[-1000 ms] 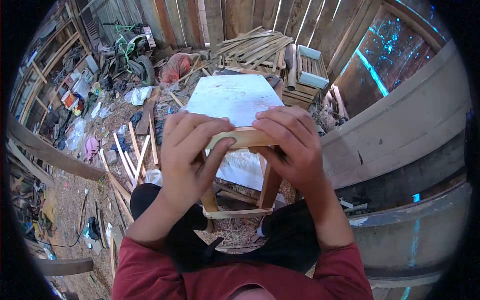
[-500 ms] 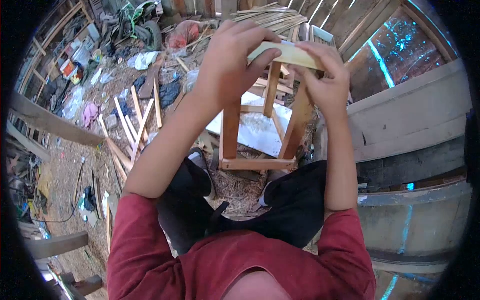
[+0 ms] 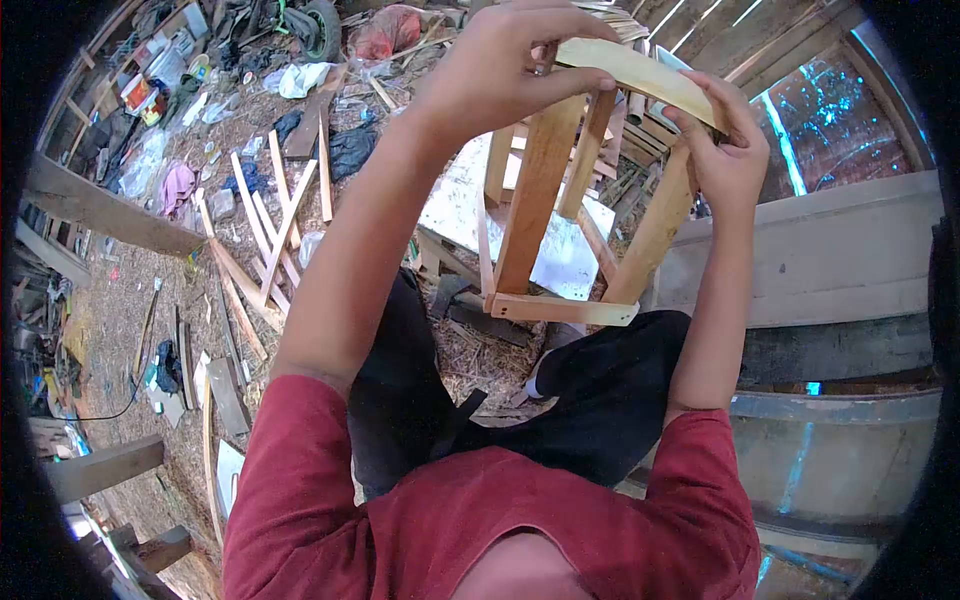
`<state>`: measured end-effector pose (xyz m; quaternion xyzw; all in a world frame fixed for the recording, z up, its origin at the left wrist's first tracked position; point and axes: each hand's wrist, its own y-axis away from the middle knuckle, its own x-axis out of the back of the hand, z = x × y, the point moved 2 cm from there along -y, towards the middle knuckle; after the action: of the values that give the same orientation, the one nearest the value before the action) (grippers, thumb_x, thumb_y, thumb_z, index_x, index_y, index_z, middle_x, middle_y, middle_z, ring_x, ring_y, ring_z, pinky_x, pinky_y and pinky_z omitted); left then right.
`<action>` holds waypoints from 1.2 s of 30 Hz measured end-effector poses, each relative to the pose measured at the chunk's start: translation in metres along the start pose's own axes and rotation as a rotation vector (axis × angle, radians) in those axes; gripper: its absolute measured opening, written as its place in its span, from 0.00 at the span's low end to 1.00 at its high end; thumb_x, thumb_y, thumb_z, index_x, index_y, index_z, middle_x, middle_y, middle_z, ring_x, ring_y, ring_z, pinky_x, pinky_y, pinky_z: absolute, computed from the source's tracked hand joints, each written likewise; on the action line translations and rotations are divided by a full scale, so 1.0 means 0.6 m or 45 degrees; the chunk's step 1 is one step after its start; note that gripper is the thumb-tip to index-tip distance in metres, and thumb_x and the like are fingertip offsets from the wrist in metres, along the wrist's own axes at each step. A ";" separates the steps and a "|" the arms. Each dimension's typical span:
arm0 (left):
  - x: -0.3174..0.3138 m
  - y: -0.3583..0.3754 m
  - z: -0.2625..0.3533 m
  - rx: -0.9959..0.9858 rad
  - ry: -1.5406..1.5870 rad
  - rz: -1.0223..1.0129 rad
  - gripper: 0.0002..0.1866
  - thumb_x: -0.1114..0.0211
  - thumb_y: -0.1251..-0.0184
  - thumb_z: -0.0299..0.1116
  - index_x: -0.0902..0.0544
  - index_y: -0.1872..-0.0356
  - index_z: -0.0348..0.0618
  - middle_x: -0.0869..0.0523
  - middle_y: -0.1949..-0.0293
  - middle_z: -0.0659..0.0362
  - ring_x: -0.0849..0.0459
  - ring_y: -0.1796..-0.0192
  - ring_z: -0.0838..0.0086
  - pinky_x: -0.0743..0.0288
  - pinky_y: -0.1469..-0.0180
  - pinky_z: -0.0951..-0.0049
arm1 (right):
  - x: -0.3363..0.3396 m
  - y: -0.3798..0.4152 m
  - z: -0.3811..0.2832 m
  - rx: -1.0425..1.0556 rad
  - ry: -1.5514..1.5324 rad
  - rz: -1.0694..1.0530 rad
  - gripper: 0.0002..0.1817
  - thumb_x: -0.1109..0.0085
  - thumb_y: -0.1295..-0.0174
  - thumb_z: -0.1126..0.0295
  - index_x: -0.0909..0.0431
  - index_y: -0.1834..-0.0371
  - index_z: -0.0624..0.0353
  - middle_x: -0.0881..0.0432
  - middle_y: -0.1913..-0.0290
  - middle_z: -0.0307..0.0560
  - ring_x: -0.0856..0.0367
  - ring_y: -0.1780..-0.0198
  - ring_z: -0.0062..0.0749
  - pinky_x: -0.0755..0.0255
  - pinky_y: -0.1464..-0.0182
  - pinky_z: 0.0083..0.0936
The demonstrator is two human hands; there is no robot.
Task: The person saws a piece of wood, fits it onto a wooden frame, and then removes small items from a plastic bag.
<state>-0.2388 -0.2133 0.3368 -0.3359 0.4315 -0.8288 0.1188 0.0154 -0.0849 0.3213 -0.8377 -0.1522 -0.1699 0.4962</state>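
- The floor (image 3: 150,300) is strewn with sawdust, rags and clutter; a dark plank wall (image 3: 830,260) stands on the person's right
- Loose wooden slats (image 3: 265,240) lie scattered on the ground to the left, well apart from the hands; a white board (image 3: 560,260) lies flat beneath the raised work
- The wooden stool frame (image 3: 555,220) is held up in the air above the person's knees, tilted, its legs and lower rail (image 3: 560,310) nearest the body and its pale top rail (image 3: 640,75) furthest
- The left hand (image 3: 500,65) is closed around the near end of that top rail, fingers curled over, thumb beneath
- The right hand (image 3: 725,150) is wrapped around the far corner where the top rail meets a leg; how tightly, I cannot tell
- Risks, as a judgement: the frame hangs from two grips on one edge only, so a slackening finger could let it swing and drop onto the knees or the white board; a twist between the hands could strain the joints; rough wood may leave splinters in the bare palms
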 end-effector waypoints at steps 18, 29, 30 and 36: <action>-0.015 0.014 0.001 -0.179 -0.055 0.157 0.19 0.17 0.34 0.31 0.09 0.45 0.40 0.07 0.47 0.48 0.07 0.45 0.51 0.14 0.39 0.58 | 0.005 0.009 -0.024 0.078 0.201 -0.011 0.25 0.16 0.46 0.77 0.10 0.42 0.60 0.09 0.43 0.49 0.12 0.40 0.41 0.22 0.33 0.36; -0.012 0.016 0.014 -0.092 -0.001 0.127 0.18 0.18 0.34 0.31 0.09 0.46 0.37 0.07 0.49 0.48 0.08 0.45 0.53 0.16 0.39 0.58 | 0.009 0.011 -0.039 0.133 0.212 -0.036 0.24 0.16 0.43 0.67 0.11 0.43 0.59 0.09 0.42 0.50 0.14 0.38 0.49 0.24 0.33 0.42; -0.012 0.016 0.015 -0.087 0.006 0.125 0.18 0.17 0.35 0.30 0.09 0.46 0.37 0.07 0.49 0.48 0.08 0.44 0.53 0.16 0.39 0.58 | 0.011 0.010 -0.037 0.179 0.259 -0.046 0.25 0.16 0.43 0.67 0.11 0.42 0.58 0.09 0.42 0.50 0.14 0.38 0.50 0.24 0.33 0.43; -0.011 0.012 0.023 -0.071 0.019 0.086 0.18 0.17 0.35 0.28 0.09 0.46 0.37 0.07 0.49 0.49 0.08 0.45 0.53 0.16 0.40 0.58 | 0.013 0.009 -0.044 0.146 0.222 -0.048 0.27 0.14 0.46 0.67 0.09 0.41 0.57 0.08 0.41 0.49 0.14 0.38 0.48 0.25 0.32 0.42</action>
<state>-0.2256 -0.2232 0.3335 -0.3184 0.4664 -0.8143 0.1340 0.0212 -0.1103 0.3322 -0.7869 -0.1338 -0.2425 0.5515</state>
